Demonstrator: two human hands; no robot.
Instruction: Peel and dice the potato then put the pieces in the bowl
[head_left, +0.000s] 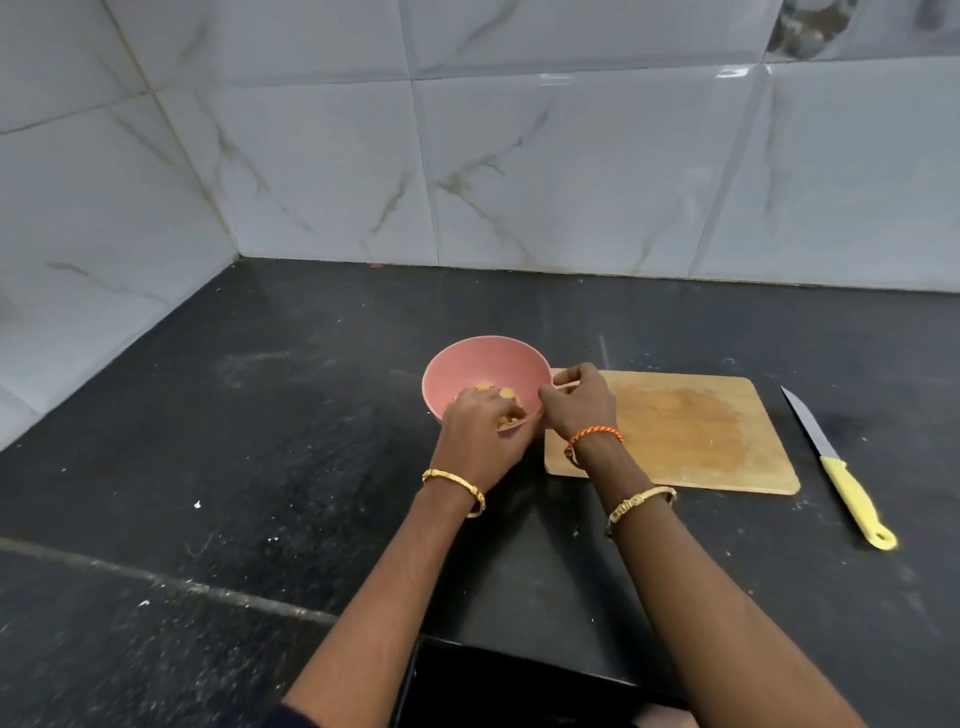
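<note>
Nearest to us, our two forearms reach forward over the dark speckled stone countertop (260, 415), each wrist ringed with a gold bangle, the right also with an orange braided thread. Our left hand (480, 434) hangs over the near rim of the round pink plastic bowl (485, 371), fingers curled around a small clump of pale yellow diced potato pieces (511, 418) that it seems to be dropping in. Our right hand (582, 402) sits just beside it at the bowl's right edge, fingers bent and pinched near the rim; we cannot tell whether it holds the rim or a last scrap of potato.

A little farther, a few more pieces lie inside the bowl. To the right, touching the bowl, the rectangular light wooden cutting board (701, 431) shows only a damp stain and a crumb or two, no potato. Beyond its right edge, well apart from our hands, the yellow-handled steel kitchen knife (836, 467) lies flat on the counter.

We judge peeling and dicing finished, and the transfer nearly complete: only this handful remains.
</note>
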